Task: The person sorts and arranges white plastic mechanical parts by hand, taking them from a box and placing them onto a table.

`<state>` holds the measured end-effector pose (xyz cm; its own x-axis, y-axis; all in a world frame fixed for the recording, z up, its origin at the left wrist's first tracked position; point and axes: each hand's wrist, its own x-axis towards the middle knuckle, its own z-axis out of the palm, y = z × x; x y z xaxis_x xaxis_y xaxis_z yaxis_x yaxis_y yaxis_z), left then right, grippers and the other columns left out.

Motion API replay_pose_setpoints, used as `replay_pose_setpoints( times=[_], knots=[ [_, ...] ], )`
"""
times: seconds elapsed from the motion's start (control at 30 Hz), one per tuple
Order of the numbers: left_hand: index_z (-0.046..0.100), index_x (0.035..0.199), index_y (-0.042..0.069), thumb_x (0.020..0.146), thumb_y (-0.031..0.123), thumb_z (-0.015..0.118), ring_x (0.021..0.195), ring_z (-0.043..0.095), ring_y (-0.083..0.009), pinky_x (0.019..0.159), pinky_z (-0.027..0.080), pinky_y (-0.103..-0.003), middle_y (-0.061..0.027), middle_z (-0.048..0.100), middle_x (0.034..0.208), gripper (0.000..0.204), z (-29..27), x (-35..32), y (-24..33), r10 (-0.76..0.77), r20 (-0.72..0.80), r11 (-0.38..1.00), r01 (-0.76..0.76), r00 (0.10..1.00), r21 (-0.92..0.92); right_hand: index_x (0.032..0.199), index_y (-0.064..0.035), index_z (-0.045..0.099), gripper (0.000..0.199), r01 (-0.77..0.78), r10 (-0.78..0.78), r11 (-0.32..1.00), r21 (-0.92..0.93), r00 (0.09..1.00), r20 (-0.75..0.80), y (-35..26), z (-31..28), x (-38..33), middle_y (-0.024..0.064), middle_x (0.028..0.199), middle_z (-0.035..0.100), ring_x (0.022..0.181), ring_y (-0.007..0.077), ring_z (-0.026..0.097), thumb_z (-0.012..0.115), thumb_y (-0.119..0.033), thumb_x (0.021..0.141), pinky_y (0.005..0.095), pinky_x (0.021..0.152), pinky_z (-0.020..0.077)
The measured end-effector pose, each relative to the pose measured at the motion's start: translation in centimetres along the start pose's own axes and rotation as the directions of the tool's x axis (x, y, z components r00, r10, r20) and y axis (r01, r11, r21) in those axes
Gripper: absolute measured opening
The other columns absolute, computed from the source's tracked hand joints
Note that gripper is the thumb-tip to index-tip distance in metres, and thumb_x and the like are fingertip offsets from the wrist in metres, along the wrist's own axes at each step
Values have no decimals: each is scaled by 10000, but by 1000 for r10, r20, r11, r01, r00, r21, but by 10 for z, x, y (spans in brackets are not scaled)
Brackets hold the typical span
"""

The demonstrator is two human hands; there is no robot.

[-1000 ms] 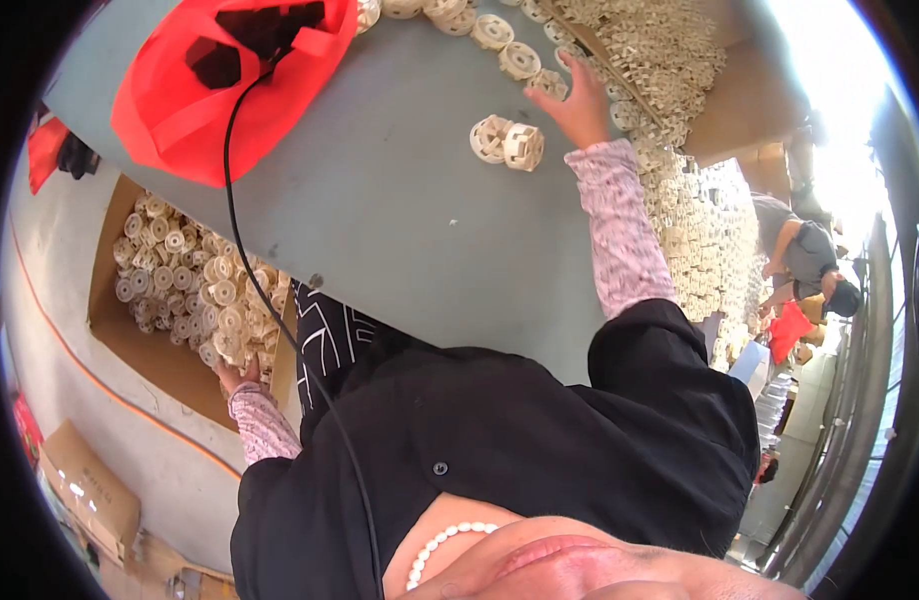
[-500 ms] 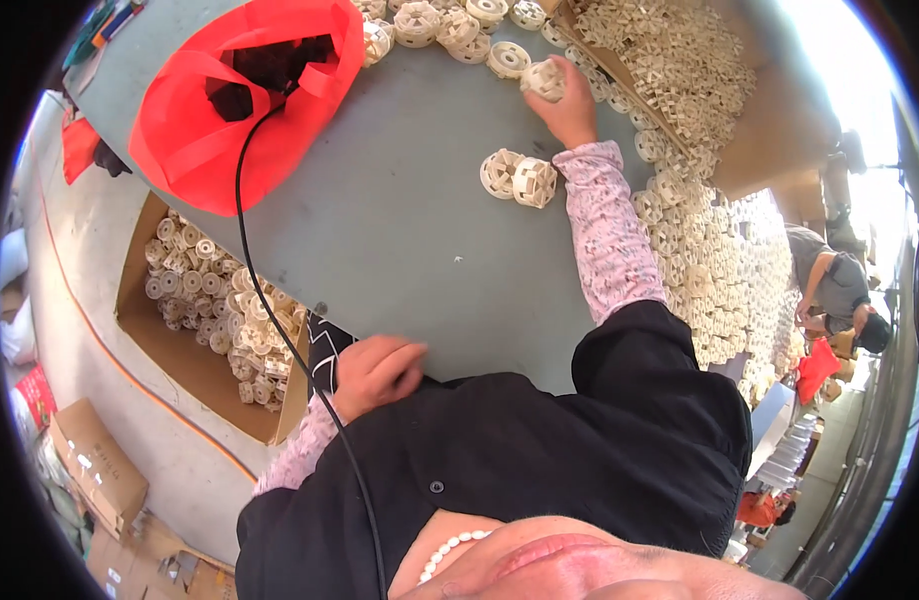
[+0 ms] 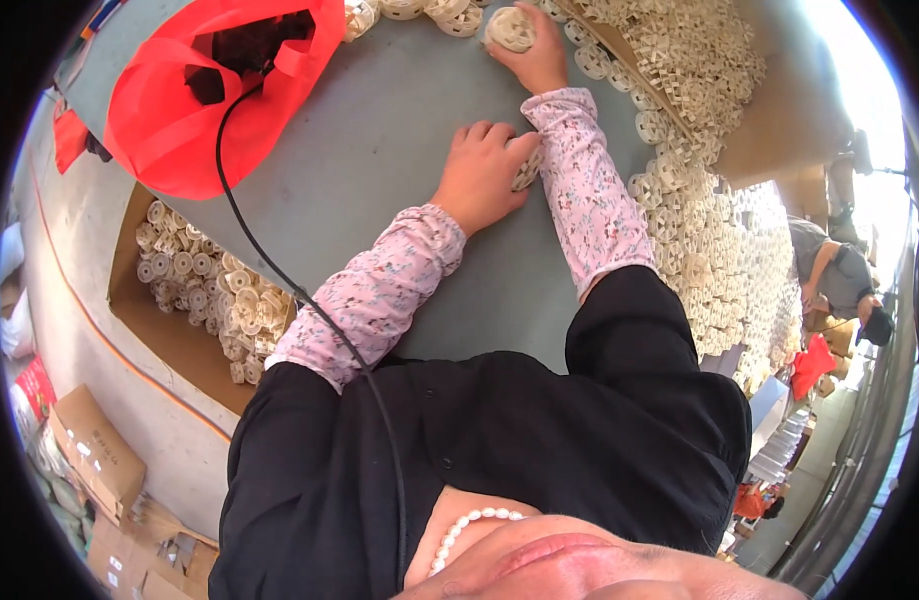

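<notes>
My right hand (image 3: 540, 58) reaches to the far side of the grey table, its fingers wrapped round a cream round plastic part (image 3: 509, 30) with a slotted, wheel-like form. Nearer the middle of the table, my left hand (image 3: 483, 178) curls over another cream plastic part (image 3: 527, 172). Most of that part is hidden under the fingers, and only its edge shows beside my right sleeve. A row of similar round parts (image 3: 458, 18) lies along the table's far edge.
A red bag (image 3: 145, 120) with a black cable (image 3: 242, 215) stands far left. Below it is a carton (image 3: 130, 290) of cream parts. To the right lie a heap of small pieces (image 3: 680, 60) and many stacked round parts (image 3: 705, 260). A person (image 3: 840, 265) bends over farther right.
My left hand has moved from near my body up and right onto the parts at mid-table. My right hand, still holding a part, has shifted slightly farther away and left.
</notes>
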<state>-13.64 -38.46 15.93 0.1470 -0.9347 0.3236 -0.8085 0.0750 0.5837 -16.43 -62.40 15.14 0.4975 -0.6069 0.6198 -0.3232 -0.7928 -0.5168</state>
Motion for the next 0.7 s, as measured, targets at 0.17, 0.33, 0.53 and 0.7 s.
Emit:
replay_pose_setpoints(
  times=[0.17,0.33,0.53,0.7],
  knots=[
    [582,1314,127,687,178,884,1126,616,-308,987,509,-396,-103,657,1142,697,-54,-55,-31,-158,-161,938,97,974,-333,1434,-89,491,725,-549,398,393,738,825,401,-71,-8,-60,79,1309,613,1209,228,618,847,-127,803,388,994,542],
    [522,1363,-1,727,209,919,1145,599,-171,1015,483,-334,-85,625,1238,779,-112,-192,-49,313,330,-187,398,891,-898,1463,-49,414,899,-790,-107,-48,611,613,783,-148,-63,-146,169,1394,563,1257,328,606,923,-131,727,501,1022,540],
    [504,1408,29,863,359,801,1192,649,-284,1003,542,-492,-168,651,1295,702,-109,-414,-124,-477,426,-496,164,769,-853,1472,-17,424,926,-976,-405,151,159,85,910,-239,-58,-193,128,1388,564,1281,230,578,933,-82,702,393,1089,470],
    [531,1475,95,888,464,789,1318,580,-337,1044,496,-615,-153,575,1474,739,-28,-547,-255,-897,430,-440,-143,97,-886,1485,-28,422,872,-940,-337,327,97,-20,941,-332,-7,-210,90,1323,602,1211,212,609,885,-79,748,364,1059,483]
  ],
)
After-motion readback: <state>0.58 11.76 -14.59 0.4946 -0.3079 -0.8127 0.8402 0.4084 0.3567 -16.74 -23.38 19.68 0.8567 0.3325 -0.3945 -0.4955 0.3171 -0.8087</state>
